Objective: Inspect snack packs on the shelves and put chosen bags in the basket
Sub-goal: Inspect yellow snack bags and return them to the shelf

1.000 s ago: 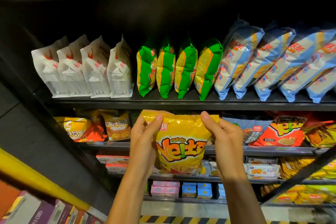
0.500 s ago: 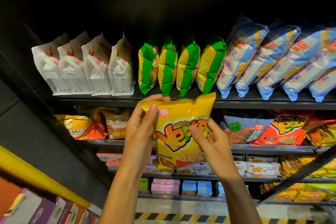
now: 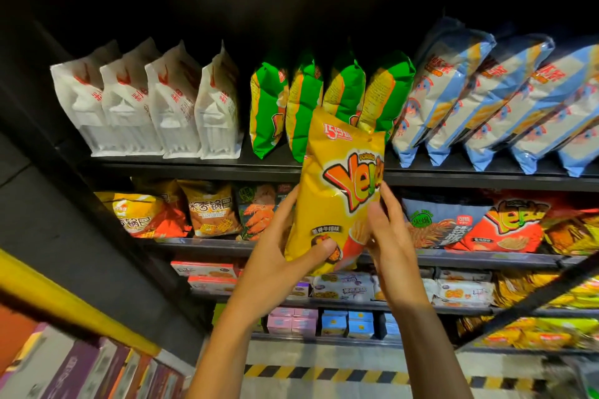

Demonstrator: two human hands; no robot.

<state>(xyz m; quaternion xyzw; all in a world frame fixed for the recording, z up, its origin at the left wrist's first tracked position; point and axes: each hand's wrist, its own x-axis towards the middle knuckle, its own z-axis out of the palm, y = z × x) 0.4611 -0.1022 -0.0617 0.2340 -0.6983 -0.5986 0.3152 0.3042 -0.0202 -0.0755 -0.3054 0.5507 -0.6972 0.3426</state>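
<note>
I hold a yellow potato snack bag (image 3: 337,178) upright in front of the black shelves, its printed front facing me. My left hand (image 3: 282,256) grips its lower left part, thumb across the bottom front. My right hand (image 3: 389,236) holds the right edge, fingers along the side of the bag. The bag's top reaches up over the green bags (image 3: 304,107) on the upper shelf. No basket shows clearly.
White bags (image 3: 146,104) and blue bags (image 3: 486,100) flank the green ones on the upper shelf (image 3: 194,168). Orange and red snack bags (image 3: 505,223) fill the shelf below. Small boxes (image 3: 334,324) sit lower down. A yellow-edged rack (image 3: 64,301) of boxes stands at left.
The bag has been raised and turned upright. My left hand slid down to its bottom and my right hand shifted to its right edge. The view moved closer to the shelves.
</note>
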